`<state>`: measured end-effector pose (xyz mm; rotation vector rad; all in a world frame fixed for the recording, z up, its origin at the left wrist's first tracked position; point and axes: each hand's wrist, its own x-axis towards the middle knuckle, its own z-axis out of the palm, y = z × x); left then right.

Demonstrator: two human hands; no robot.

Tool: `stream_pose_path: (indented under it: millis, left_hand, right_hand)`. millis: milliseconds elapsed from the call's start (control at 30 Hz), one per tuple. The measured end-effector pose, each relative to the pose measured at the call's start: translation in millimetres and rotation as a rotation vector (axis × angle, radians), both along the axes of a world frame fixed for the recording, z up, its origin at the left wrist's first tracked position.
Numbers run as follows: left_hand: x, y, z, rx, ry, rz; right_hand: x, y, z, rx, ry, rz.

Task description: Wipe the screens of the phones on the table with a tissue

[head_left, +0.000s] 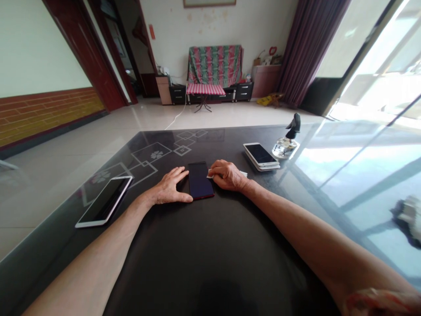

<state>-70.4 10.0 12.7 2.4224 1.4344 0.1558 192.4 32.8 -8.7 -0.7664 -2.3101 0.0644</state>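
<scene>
A dark phone with a reddish edge [201, 181] lies flat on the black table [184, 259], between my two hands. My left hand [171, 186] rests at its left side, thumb and fingers spread, the thumb by the lower left corner. At the phone's right edge, my right hand [227, 175] is closed on a white cloth [244, 174]; bits of it show at the fingertips and behind the hand. Most of the cloth is hidden by the hand.
A white tablet [104, 202] lies at the left. Stacked white phones [261, 155] sit at the back right, beside a clear spray bottle [286, 147] with a black nozzle. A crumpled grey-white item [409, 217] is at the far right.
</scene>
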Motion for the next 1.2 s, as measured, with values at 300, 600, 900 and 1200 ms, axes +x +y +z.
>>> stream_pose_path:
  millis: [300,600,900,1200]
  left_hand:
    - [-2,2,-3.0,0.007,0.0,0.001]
    - [1,0,0.1,-0.004,0.015,0.006]
    - [0,0,-0.9,0.004,0.01,0.0]
    - [-2,4,-4.6,0.019,0.012,0.0]
  right_hand:
    - [1,-5,4.7,-0.066,0.105,-0.036]
    - [0,-6,7.3,-0.098,0.041,0.039]
    - [2,-9,9.1,-0.122,0.006,0.044]
    - [-4,-14,7.5,-0.094,0.031,0.081]
